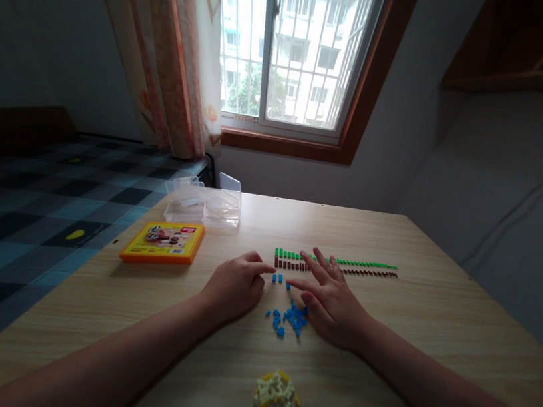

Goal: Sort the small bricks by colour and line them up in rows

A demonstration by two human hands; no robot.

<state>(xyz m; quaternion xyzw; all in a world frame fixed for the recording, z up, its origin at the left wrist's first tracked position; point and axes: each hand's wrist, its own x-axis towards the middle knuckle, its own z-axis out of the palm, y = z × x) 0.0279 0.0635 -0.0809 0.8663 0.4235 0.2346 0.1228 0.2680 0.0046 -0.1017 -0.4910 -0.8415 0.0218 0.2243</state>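
My left hand (236, 285) rests on the wooden table (435, 334), fingers curled and the index finger stretched out toward two small blue bricks (279, 279). My right hand (329, 297) lies flat with fingers spread, its index tip by the same blue bricks. A loose heap of blue bricks (289, 318) sits between the two hands. Behind the fingers runs a long green row of bricks (364, 264) with a dark brown row (367, 272) just in front of it. Neither hand visibly holds a brick.
A heap of pale yellow bricks (275, 391) lies near the front edge. An orange box (163, 242) and clear plastic containers (205, 204) stand at the back left. A bed with a checked cover (23, 209) is left of the table; a window is behind.
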